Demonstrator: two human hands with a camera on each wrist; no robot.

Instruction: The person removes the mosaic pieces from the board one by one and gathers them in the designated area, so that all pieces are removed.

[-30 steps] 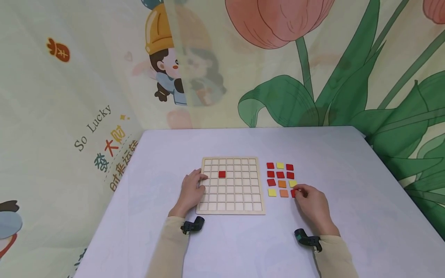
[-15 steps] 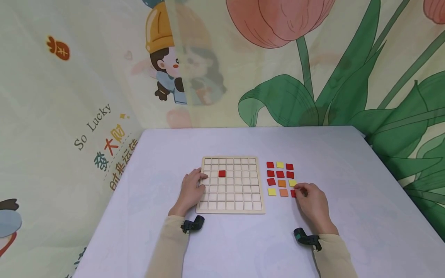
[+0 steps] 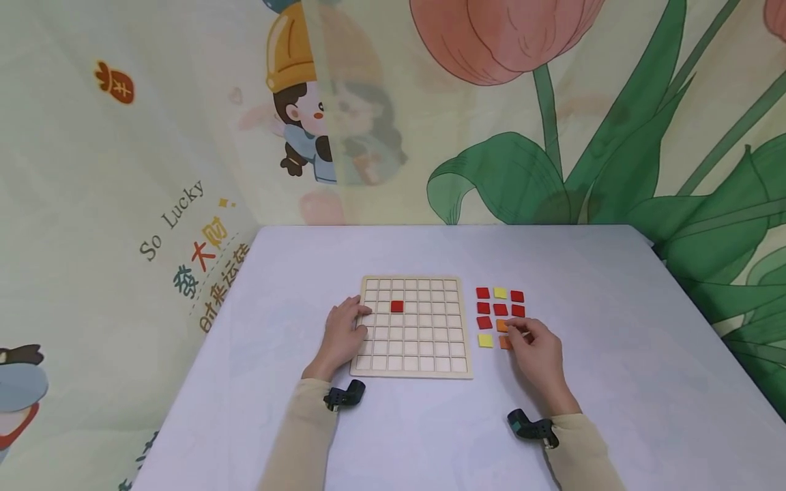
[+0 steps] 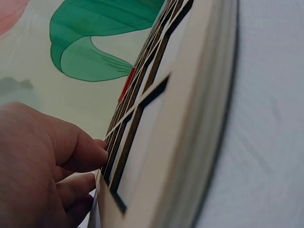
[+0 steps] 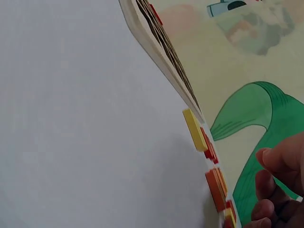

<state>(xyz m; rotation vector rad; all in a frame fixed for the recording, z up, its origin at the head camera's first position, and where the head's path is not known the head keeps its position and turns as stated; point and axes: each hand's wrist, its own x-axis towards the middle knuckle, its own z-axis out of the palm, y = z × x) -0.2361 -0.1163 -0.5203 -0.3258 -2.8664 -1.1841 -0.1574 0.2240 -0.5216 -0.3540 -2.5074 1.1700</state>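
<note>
A pale wooden grid board (image 3: 410, 376) lies on the table with a red square tile (image 3: 397, 307) in one upper-left cell. My left hand (image 3: 341, 332) rests at the board's left edge, its fingertips touching the rim and the thumb lower down. To the right of the board are rows of red, yellow and orange tiles. My right hand (image 3: 537, 351) hovers at their lower right, over an orange tile (image 3: 502, 325) and hiding the tiles behind it. In the right wrist view, its loosely bent fingers (image 5: 265, 185) and thumb stand apart, with nothing seen between them.
A yellow tile (image 3: 485, 340) lies at the lower left of the loose tiles, and a red tile (image 3: 517, 296) at their upper right. A white cloth covers the table (image 3: 417, 436). Behind it hangs a printed curtain (image 3: 381, 198) with tulips.
My right hand has moved a little left and up, away from the lower-right red tile and over the orange ones. My left hand stays at the board edge. The head view has shifted slightly.
</note>
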